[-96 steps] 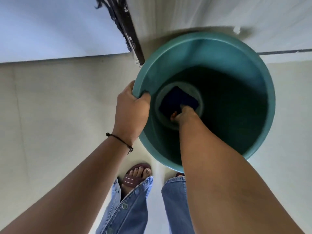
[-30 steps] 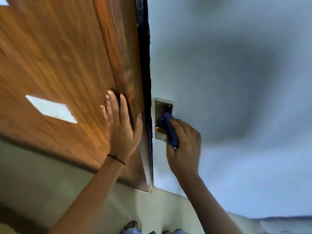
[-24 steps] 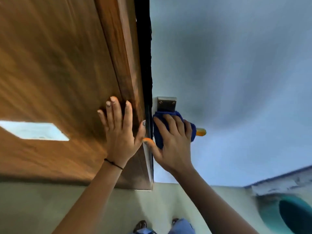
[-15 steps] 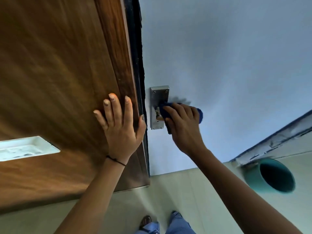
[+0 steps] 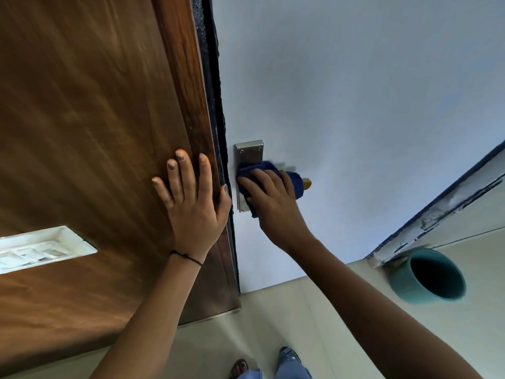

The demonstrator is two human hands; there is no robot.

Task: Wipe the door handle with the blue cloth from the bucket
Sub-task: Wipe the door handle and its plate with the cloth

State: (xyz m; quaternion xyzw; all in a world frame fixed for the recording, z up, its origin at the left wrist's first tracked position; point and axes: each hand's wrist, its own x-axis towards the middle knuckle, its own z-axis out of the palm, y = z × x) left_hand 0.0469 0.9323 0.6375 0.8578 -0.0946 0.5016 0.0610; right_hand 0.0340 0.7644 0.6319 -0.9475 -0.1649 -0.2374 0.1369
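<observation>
The blue cloth (image 5: 296, 183) is wrapped over the door handle (image 5: 307, 184), whose brass-coloured tip sticks out on the right. My right hand (image 5: 269, 199) is shut on the cloth and presses it against the handle, in front of the silver backplate (image 5: 248, 154) on the pale door. My left hand (image 5: 191, 201) lies flat, fingers spread, on the brown wooden panel (image 5: 95, 132) left of the door edge. The teal bucket (image 5: 404, 280) stands on the floor at the lower right, its inside dark.
A black strip (image 5: 211, 91) runs between the wooden panel and the pale door. A white switch plate (image 5: 41, 248) is set in the wood at the left. My feet and jeans (image 5: 273, 369) show at the bottom on the cream floor.
Earlier my right hand reached for the cloth in the bucket. Over the last second it has rubbed the cloth back and forth along the handle; the handle's tip shows again. My left hand stays on the wood.
</observation>
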